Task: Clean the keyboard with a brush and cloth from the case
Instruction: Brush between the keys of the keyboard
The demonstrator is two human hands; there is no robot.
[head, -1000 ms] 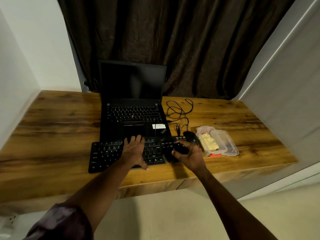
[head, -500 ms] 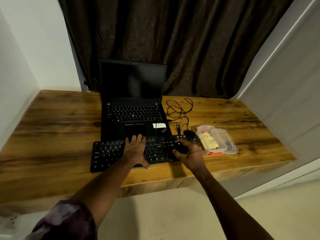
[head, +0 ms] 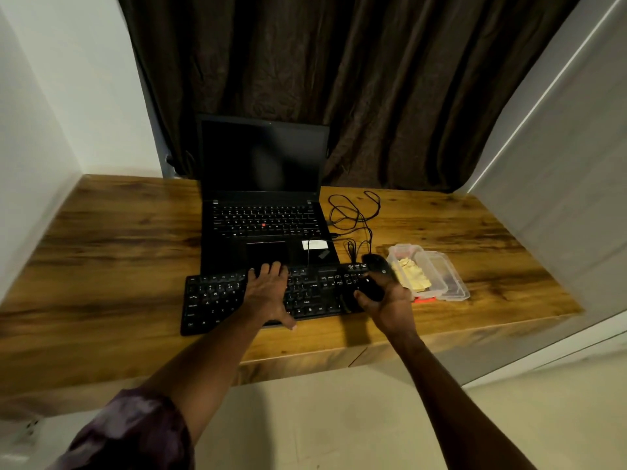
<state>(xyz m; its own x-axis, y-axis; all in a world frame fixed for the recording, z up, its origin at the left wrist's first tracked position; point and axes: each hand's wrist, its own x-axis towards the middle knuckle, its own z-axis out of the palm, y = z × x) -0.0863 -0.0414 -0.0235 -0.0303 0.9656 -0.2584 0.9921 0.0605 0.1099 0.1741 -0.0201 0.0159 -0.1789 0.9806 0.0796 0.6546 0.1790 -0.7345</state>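
A black external keyboard (head: 217, 300) lies near the front edge of the wooden desk (head: 101, 266). My left hand (head: 268, 293) rests flat on its middle keys with fingers spread. Over the keyboard's right end, my right hand (head: 386, 307) grips a black brush (head: 371, 283); its bristles are too dark to make out. Just right of that hand sits the open clear plastic case (head: 444, 279) with a yellow cloth (head: 412, 278) inside.
An open black laptop (head: 264, 218) stands directly behind the keyboard, touching its back edge. A loose black cable (head: 353, 215) coils to the laptop's right. White walls close in both sides of the desk, and a dark curtain hangs behind.
My right hand with the brush has shifted slightly over the keyboard's right end. My left hand stays pressed on the keys.
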